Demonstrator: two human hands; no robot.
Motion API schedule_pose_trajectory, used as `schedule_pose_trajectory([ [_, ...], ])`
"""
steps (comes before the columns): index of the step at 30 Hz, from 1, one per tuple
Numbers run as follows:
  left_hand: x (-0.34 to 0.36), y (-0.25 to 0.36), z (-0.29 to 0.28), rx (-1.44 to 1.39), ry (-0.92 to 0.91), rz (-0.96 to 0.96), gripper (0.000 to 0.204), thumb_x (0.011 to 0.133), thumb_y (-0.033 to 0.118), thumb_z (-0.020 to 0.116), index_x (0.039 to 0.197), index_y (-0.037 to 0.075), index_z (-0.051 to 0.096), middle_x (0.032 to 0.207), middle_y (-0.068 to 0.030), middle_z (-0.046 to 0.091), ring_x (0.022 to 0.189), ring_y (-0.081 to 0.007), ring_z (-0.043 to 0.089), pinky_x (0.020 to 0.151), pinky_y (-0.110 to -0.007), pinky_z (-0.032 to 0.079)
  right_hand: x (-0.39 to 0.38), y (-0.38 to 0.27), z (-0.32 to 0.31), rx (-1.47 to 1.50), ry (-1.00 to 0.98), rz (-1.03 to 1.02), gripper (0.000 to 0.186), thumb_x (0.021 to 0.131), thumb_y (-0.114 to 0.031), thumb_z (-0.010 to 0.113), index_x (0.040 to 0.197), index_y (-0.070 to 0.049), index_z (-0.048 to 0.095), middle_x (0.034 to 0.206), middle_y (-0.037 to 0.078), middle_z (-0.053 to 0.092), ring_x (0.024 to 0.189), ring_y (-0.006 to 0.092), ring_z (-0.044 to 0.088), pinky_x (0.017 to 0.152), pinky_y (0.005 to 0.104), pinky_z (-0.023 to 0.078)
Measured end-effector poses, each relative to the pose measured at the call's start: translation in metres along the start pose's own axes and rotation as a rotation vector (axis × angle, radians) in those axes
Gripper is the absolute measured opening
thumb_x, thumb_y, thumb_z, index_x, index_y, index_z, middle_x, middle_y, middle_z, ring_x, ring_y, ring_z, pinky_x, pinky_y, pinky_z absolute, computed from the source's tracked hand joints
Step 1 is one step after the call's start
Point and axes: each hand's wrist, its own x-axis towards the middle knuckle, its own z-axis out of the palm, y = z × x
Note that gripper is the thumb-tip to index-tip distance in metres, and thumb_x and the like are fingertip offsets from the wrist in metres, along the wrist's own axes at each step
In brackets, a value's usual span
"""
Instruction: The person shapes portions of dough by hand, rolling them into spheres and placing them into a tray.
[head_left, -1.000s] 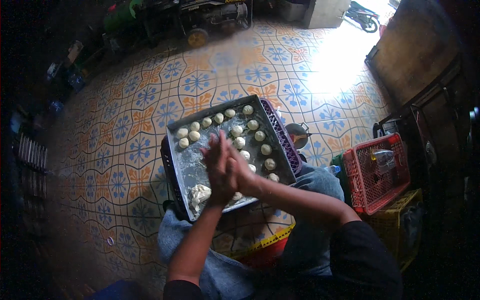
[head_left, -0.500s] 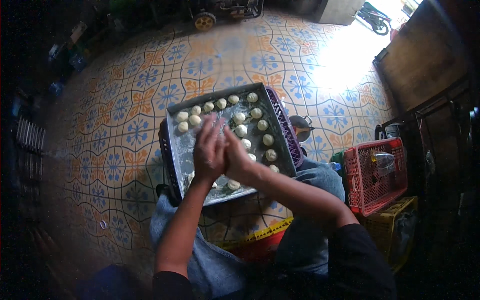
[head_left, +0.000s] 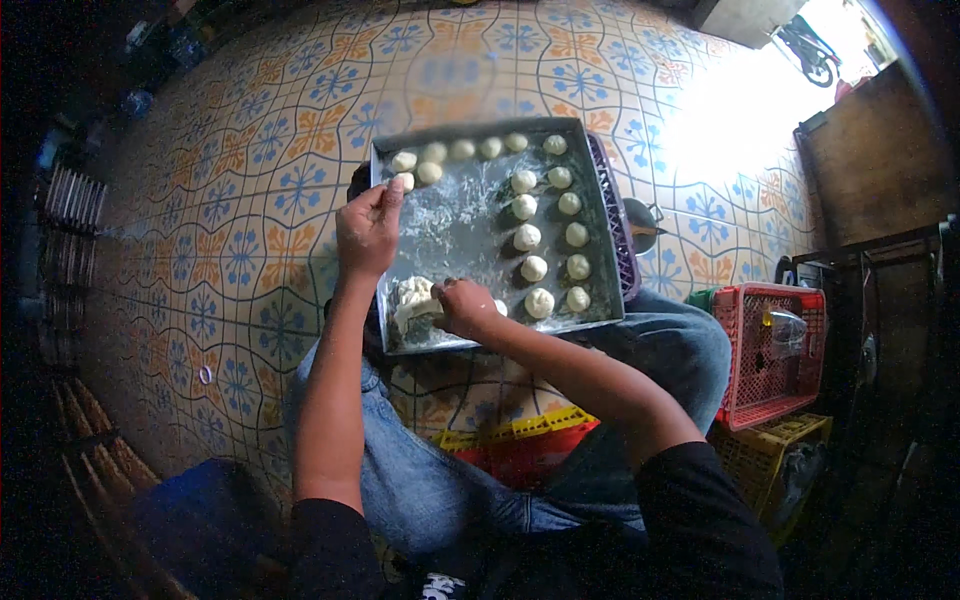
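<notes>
Patterned tiles in cream, blue and orange cover the floor, and strong light falls on them at the upper right, near a parked motorbike. Before the seated person, a square metal tray, its base dusted with white flour, sits over a purple crate whose edge shows along the right side. Pale dough balls stand in two columns down the tray's right half, while others line its far wall and gather in the far left corner. Near the tray's close left corner lies a larger lump of dough, irregular and folded. The right hand has its fingers bent, pinching the right edge of this lump; another ball is partly covered beside that wrist. The left hand is over the tray's left wall, fingers curled and thumb extended, its tips next to one ball; whether they touch it or grip anything cannot be told. To the right, a red crate with a clear plastic container in it rests on a yellow crate, and a round pan lies on the tiles just beyond the purple rim.
</notes>
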Motion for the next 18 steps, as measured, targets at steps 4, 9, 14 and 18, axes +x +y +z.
schedule_pose_trajectory([
  [4, -0.016, -0.022, -0.007, 0.223, -0.285, 0.131, 0.024, 0.084, 0.029, 0.078, 0.090, 0.008, 0.069, 0.075, -0.0088, 0.068, 0.071, -0.0200, 0.067, 0.068, -0.034, 0.052, 0.004, 0.000, 0.039, 0.136, 0.159, 0.088, 0.018, 0.090, -0.019, 0.066, 0.093, -0.001, 0.069, 0.085, 0.024, 0.069, 0.080, 0.0448, 0.069, 0.076, 0.0534, 0.055],
  [9, -0.070, -0.051, 0.012, 0.582, -0.633, 0.009, 0.041, 0.070, 0.034, 0.083, 0.109, 0.023, 0.074, 0.093, -0.0124, 0.074, 0.088, -0.0307, 0.072, 0.080, -0.042, 0.056, 0.005, 0.027, 0.038, 0.274, 0.186, 0.095, 0.019, 0.079, -0.020, 0.075, 0.087, -0.003, 0.073, 0.084, 0.024, 0.070, 0.079, 0.0432, 0.069, 0.071, 0.0490, 0.055],
  [14, -0.085, -0.086, 0.036, 0.735, -0.683, 0.041, 0.038, 0.073, 0.034, 0.079, 0.110, 0.031, 0.077, 0.100, -0.0099, 0.075, 0.094, -0.0337, 0.072, 0.083, -0.047, 0.057, -0.002, 0.023, 0.019, 0.561, 0.217, 0.247, 0.022, 0.073, -0.016, 0.085, 0.088, -0.003, 0.078, 0.080, 0.014, 0.076, 0.073, 0.0199, 0.074, 0.068, 0.0330, 0.057],
  [18, -0.076, -0.092, 0.047, 0.771, -0.729, 0.002, 0.027, 0.074, 0.033, 0.077, 0.101, 0.030, 0.080, 0.096, -0.0087, 0.076, 0.093, -0.0330, 0.072, 0.083, -0.045, 0.057, -0.016, 0.024, -0.007, 0.746, 0.122, 0.391, 0.020, 0.073, -0.017, 0.087, 0.083, -0.002, 0.079, 0.073, 0.009, 0.075, 0.066, 0.0130, 0.071, 0.064, 0.0304, 0.057],
])
